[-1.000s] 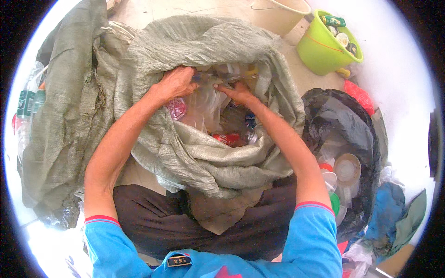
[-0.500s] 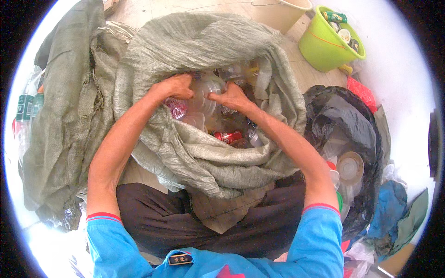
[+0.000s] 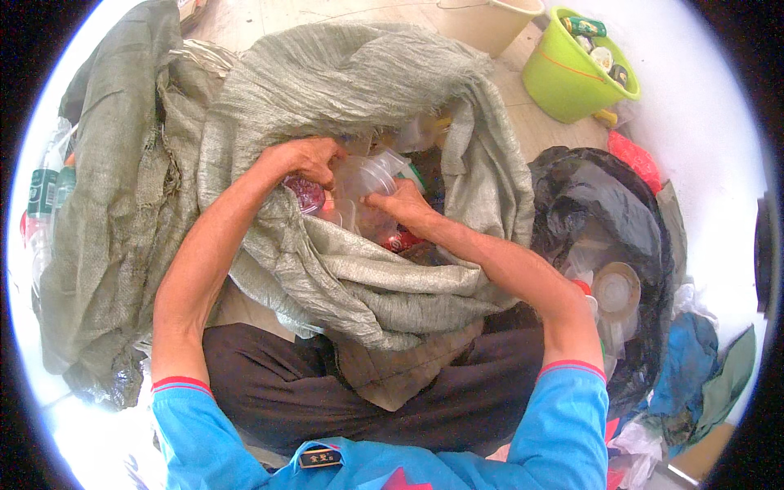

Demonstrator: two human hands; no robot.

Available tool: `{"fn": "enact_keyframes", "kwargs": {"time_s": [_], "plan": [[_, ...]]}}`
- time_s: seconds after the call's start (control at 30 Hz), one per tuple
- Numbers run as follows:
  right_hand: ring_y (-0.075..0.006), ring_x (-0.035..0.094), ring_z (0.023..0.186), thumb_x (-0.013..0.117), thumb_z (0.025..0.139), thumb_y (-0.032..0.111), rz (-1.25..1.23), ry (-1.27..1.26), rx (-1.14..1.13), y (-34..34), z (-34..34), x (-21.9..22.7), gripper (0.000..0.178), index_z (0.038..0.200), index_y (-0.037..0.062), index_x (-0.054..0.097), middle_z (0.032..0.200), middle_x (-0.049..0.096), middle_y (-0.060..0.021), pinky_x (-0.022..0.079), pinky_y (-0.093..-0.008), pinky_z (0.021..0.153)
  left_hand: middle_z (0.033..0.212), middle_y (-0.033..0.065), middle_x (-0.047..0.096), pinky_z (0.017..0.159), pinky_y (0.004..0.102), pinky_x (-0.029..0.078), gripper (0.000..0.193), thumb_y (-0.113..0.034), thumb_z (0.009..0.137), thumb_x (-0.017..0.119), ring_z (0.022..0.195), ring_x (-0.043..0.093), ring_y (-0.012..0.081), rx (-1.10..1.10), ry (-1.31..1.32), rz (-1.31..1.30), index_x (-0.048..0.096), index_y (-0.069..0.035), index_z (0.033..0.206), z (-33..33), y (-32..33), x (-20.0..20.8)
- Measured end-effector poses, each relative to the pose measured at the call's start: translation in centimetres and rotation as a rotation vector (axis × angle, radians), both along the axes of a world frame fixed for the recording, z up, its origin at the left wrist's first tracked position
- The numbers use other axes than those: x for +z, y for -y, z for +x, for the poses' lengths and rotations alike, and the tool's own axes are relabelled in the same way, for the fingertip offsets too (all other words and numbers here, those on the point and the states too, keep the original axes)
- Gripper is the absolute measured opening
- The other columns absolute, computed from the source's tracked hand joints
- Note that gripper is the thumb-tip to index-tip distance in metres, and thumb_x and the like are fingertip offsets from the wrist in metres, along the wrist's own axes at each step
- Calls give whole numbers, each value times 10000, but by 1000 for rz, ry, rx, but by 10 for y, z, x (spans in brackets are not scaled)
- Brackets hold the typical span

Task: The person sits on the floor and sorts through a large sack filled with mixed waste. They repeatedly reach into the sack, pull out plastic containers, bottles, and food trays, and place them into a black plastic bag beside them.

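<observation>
Evidently light stuff: the clear plastic cup (image 3: 357,175) sat tilted within the mouth of the woven sack (image 3: 351,61), between the two hands. From my remote seat I saw the right hand (image 3: 406,208) clamped on its near right side, thumb toward the rim. The left hand (image 3: 314,158) had its fingers curled just by the far left side; whether they pinched plastic, I could not tell. The hands were apart, the cup bridging them.

Handling, my judgement: thin-walled, springy, likely slick if wet, apt to crease or crack under a hard squeeze. I rated the rim the best hold, being stiffer than the wall. The sack looked soft and floppy, its lip rolled outward in thick folds.

Containers: the sack also held a red can (image 3: 400,240) under the right hand and a purplish item (image 3: 306,194) near the left wrist. Far right, a lime-green bucket (image 3: 563,91) carried a green can (image 3: 586,27) and smaller pieces; a beige bucket (image 3: 490,24) stood left of it, contents unseen. At right, a black bag (image 3: 600,192) held a pale round piece (image 3: 616,291) among clear plastic.
</observation>
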State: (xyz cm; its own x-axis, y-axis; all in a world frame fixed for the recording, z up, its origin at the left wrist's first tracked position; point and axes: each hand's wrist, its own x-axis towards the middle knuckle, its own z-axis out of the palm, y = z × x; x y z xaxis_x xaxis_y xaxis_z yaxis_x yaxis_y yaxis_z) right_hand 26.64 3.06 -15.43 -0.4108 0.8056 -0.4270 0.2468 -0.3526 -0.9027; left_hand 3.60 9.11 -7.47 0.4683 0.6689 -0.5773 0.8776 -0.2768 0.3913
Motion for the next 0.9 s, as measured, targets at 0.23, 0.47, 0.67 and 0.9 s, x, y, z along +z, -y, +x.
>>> {"fn": "enact_keyframes", "kwargs": {"time_s": [0.23,0.47,0.67,0.9], "plan": [[-197,695,783,692,824,144,52,55,16,-15,19,16,300,1043,-60,667,913,714,-128,583,-349,670,1039,186,726,831,412,553,620,-345,703,777,941,698,313,10,51,109,647,-49,1233,-5,8,9],[-274,701,720,723,679,277,307,437,-16,-31,53,32,417,962,-29,717,800,719,-179,564,-394,725,951,155,729,772,391,552,623,-446,711,790,860,693,265,77,58,-28,675,-37,1167,-17,3,17],[-310,717,766,717,663,294,429,492,75,-41,71,61,419,953,-8,729,802,723,-190,564,-416,758,928,143,737,761,375,556,543,-376,698,799,828,697,254,48,-53,58,695,8,1067,-17,7,40],[-185,694,728,743,713,227,153,-15,-107,-43,58,84,308,873,-33,699,793,714,-133,544,-348,617,985,129,741,731,348,569,483,-236,722,763,848,704,222,103,-125,-99,685,0,1136,-6,13,67]]}}
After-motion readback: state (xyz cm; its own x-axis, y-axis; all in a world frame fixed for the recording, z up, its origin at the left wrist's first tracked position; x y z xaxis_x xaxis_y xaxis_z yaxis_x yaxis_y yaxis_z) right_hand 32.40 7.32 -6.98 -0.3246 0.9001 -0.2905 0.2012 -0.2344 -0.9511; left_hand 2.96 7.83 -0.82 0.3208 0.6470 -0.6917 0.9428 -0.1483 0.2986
